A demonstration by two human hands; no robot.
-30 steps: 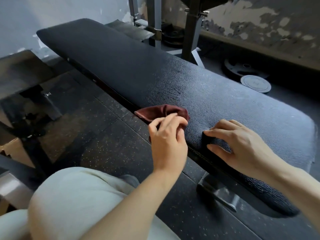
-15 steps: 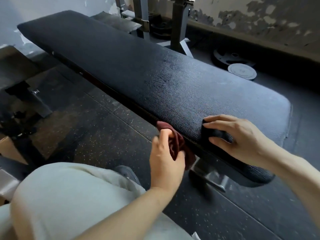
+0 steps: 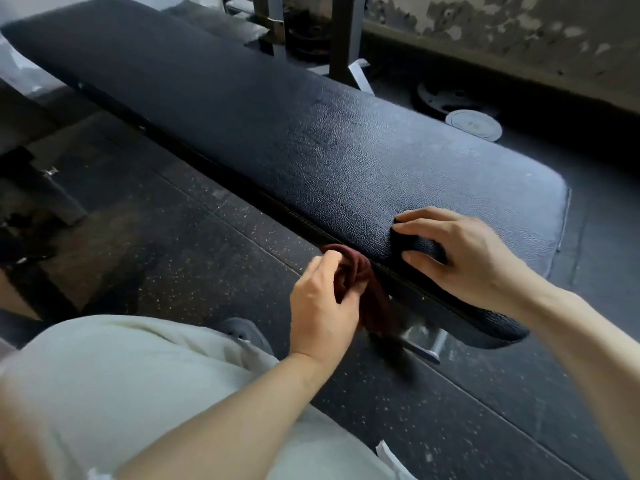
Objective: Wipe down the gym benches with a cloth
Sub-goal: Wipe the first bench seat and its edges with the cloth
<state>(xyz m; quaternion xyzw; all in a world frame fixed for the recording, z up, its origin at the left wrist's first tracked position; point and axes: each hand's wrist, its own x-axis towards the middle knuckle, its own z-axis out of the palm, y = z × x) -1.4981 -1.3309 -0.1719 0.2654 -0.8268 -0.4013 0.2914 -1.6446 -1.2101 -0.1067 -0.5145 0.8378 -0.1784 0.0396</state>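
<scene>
Our left fingers [image 3: 332, 261] curl around the cloth [image 3: 360, 285] and hold it bunched against the near side edge of the desk [image 3: 311, 143]. The cloth is dark red; its upper fold sits at the seam of the pad and the remainder hangs below the edge, behind our left hand [image 3: 322, 306]. Our right fingers [image 3: 429, 226] lie nearly straight and spread, holding nothing; they press flat on the top of the pad just right of the cloth, with the thumb over the near edge. Our right hand [image 3: 464, 258] rests on the pad near its end. The pad is black, with a grained surface, and runs from the lower right to the upper left. A metal bracket [image 3: 420, 344] shows under the pad below our hands. Our knee [image 3: 114, 382], in light fabric, occupies the lower left. The floor [image 3: 194, 244] is dark speckled rubber. Weight plates [image 3: 472, 124] lie on the floor beyond the desk, beside a peeling wall [image 3: 519, 32].
</scene>
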